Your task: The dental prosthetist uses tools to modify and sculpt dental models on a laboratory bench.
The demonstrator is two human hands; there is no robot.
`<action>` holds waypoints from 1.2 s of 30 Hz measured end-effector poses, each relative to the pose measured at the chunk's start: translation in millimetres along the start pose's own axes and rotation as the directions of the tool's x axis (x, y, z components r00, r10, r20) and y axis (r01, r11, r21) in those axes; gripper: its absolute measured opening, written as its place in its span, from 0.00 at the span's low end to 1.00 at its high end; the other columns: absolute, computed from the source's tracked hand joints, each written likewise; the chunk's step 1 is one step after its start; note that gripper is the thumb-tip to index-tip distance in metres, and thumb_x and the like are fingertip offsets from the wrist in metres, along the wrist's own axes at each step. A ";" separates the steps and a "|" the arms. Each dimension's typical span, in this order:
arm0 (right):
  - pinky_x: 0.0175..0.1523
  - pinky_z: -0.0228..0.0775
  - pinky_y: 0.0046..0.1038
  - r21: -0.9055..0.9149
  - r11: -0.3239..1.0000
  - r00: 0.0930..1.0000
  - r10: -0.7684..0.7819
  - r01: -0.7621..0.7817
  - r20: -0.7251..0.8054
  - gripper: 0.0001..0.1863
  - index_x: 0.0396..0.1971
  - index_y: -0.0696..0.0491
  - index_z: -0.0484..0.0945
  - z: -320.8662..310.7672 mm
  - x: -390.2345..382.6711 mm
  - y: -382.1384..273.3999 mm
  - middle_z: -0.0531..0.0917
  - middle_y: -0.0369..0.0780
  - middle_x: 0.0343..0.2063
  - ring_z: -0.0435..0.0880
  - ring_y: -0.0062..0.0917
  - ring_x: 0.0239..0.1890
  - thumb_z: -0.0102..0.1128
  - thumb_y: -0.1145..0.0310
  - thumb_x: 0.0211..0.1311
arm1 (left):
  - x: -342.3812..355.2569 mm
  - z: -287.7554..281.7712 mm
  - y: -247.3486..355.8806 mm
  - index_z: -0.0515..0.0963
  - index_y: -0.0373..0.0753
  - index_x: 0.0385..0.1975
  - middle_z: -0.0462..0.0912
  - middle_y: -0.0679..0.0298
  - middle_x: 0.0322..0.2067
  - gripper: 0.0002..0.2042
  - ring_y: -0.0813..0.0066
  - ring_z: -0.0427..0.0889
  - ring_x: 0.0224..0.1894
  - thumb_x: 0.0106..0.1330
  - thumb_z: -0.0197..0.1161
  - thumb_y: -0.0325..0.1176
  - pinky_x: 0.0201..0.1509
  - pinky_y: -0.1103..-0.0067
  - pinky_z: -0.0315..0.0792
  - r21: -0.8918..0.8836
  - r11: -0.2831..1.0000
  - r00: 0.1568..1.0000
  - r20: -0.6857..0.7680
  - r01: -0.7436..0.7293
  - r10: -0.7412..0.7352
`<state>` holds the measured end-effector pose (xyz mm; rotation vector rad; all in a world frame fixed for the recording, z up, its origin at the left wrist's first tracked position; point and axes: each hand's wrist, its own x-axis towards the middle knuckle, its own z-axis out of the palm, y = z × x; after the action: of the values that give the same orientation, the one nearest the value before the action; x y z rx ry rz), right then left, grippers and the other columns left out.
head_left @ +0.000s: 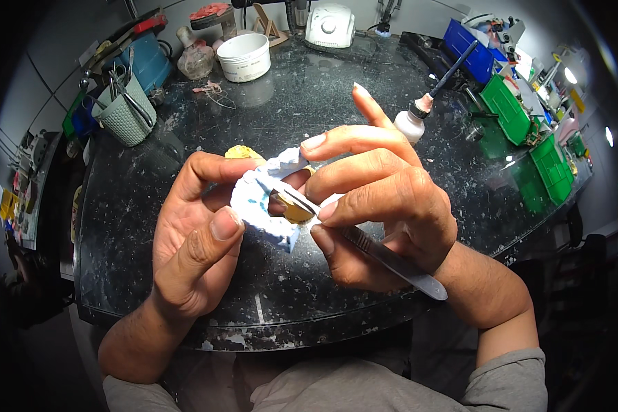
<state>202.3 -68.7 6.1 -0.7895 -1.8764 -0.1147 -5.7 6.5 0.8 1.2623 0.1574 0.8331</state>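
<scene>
My left hand (196, 240) is closed round a pale blue dental cast (257, 206), thumb on its left side. A yellowish piece (239, 152) shows behind the cast, and more yellow shows in its middle. My right hand (384, 220) grips a metal knife (405, 273) between thumb and index finger, its blade inside the cast's arch over the yellow area. Other fingers of my right hand rest along the cast's upper right; the little finger is raised. Whether the blade touches the cast, I cannot tell.
On the dark worktable (309, 96) stand a tool cup (127, 123), a white tub (242, 65), a glass flask (193, 62), a white device (329, 27) and a small bottle with a brush (410, 126). Green bins (549, 168) and a blue bin (463, 48) line the right side.
</scene>
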 end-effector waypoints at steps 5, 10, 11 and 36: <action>0.73 0.48 0.58 -0.020 1.000 1.000 -0.008 0.008 0.000 0.23 0.40 0.46 0.74 0.4 -0.2 1.0 0.85 0.35 0.38 0.82 0.33 0.54 0.68 0.80 0.42 | 0.9 0.9 -0.7 0.63 0.30 0.57 0.74 0.46 0.55 0.22 0.50 0.72 0.64 0.68 0.60 0.33 0.71 0.59 0.58 -0.087 0.995 0.998 0.035 -0.049 0.052; 0.73 0.48 0.58 -0.003 1.000 1.000 0.003 -0.003 0.013 0.22 0.39 0.47 0.74 -0.7 1.3 -1.5 0.85 0.35 0.36 0.81 0.34 0.54 0.67 0.81 0.42 | -0.4 0.9 0.0 0.62 0.30 0.57 0.72 0.45 0.56 0.27 0.57 0.72 0.63 0.66 0.62 0.40 0.70 0.63 0.61 0.007 1.000 1.000 -0.016 -0.004 0.004; 0.73 0.47 0.58 0.001 1.000 1.000 0.000 0.000 0.014 0.21 0.39 0.47 0.74 -0.8 1.8 -1.9 0.85 0.35 0.35 0.81 0.34 0.54 0.66 0.81 0.42 | -0.4 0.6 0.1 0.62 0.30 0.57 0.72 0.45 0.56 0.27 0.57 0.72 0.63 0.66 0.62 0.40 0.70 0.63 0.61 0.007 1.000 1.000 -0.016 -0.004 0.004; 0.73 0.44 0.59 0.041 0.999 1.000 -0.013 0.013 0.004 0.20 0.37 0.50 0.74 -3.1 2.3 -0.9 0.85 0.38 0.34 0.81 0.36 0.54 0.65 0.81 0.41 | 0.2 0.3 0.3 0.62 0.30 0.58 0.72 0.45 0.56 0.27 0.56 0.72 0.64 0.66 0.62 0.41 0.71 0.62 0.61 -0.016 1.000 1.000 -0.008 0.004 -0.004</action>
<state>203.7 -69.6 9.7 -0.7502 -1.8826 -0.0821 -5.6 6.5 1.2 1.2433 0.1595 0.8342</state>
